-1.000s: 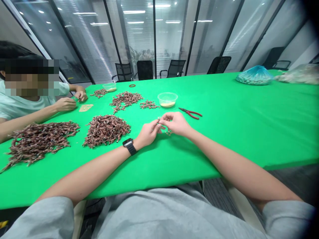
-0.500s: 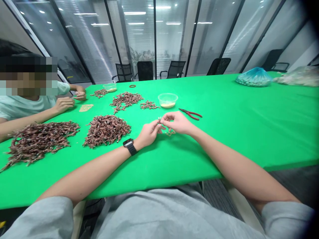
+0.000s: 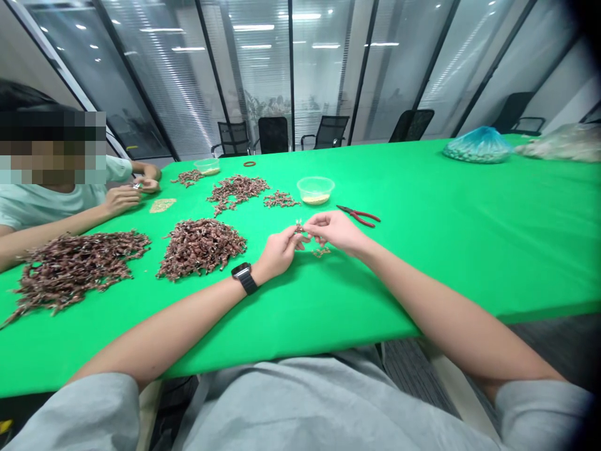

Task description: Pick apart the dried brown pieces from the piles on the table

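My left hand (image 3: 280,249), with a black watch on its wrist, pinches a small brown piece with pale tips (image 3: 299,228) between thumb and forefinger. Close against it on the right, my right hand (image 3: 334,230) has its thumb and forefinger pinched together at the piece's edge. What sits between those right fingertips is too small to make out. Under the right hand, a few tiny gold-coloured bits (image 3: 321,252) lie on the green cloth (image 3: 300,307). Just beyond the hands are a clear tub (image 3: 316,190) with yellowish bits and red-handled pliers (image 3: 359,215).
Brown pieces lie in a near heap (image 3: 201,248), a larger left heap (image 3: 79,266), a farther heap (image 3: 239,190) and a small cluster (image 3: 280,199). A co-worker's hands (image 3: 124,197) work at left. A blue bag (image 3: 477,145) rests at the far right.
My hands stay almost in place; the right fingers shift slightly at the small brown piece. At left, the co-worker's hands have moved a little.
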The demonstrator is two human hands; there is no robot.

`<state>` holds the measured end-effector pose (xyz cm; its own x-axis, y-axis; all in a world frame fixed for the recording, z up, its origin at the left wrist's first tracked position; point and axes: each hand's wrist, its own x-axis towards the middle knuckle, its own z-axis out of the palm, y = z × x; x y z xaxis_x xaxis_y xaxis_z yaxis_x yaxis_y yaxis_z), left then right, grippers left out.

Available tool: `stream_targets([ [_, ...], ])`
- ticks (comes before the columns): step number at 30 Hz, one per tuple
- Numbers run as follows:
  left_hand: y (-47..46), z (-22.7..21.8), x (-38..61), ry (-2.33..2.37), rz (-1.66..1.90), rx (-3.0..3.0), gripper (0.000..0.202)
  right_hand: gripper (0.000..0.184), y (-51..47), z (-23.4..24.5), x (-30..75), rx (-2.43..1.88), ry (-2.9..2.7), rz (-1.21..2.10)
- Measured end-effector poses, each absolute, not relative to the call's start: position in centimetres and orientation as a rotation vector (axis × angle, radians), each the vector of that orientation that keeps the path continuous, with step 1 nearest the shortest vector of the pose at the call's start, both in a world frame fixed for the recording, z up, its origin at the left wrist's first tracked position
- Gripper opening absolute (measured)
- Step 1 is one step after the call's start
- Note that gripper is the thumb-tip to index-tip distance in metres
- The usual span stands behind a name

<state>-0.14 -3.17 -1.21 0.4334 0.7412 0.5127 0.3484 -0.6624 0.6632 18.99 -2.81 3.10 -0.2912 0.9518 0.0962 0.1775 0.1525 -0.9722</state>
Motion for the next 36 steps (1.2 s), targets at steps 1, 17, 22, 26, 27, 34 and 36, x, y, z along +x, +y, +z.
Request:
stream_targets([
  [1,-3.2,-1.2,-0.1,0.907,1.135,2.197,0.030,0.028,-2.8,3.1,19.0,-1.097,-1.680,1.102],
  [17,-3.2,-1.2,-0.2,0.895,1.123,2.174,0.034,0.015,-3.0,2.9,18.8,-0.948,-2.015,0.551],
  [22,-3.1,-1.4,-0.4,0.951,1.104,2.296,0.029,0.021,-3.3,2.8,18.1,-1.103,-1.734,1.059],
  [26,-3.2,-1.3,-0.3,0.965,1.110,2.307,0.028,0.032,-3.4,2.7,18.2,-1.164,-1.521,1.370],
  [27,-3.3,-1.3,-0.3,0.959,1.118,2.286,0.028,0.034,-3.3,2.7,18.3,-1.153,-1.521,1.373],
  [34,-3.1,-1.2,-0.1,0.943,1.167,2.139,0.032,0.016,-2.5,2.5,18.8,-0.952,-1.924,0.553],
  [36,-3.1,-1.2,-0.1,0.928,1.161,2.126,0.033,0.016,-2.5,2.5,18.9,-0.899,-1.987,0.468],
])
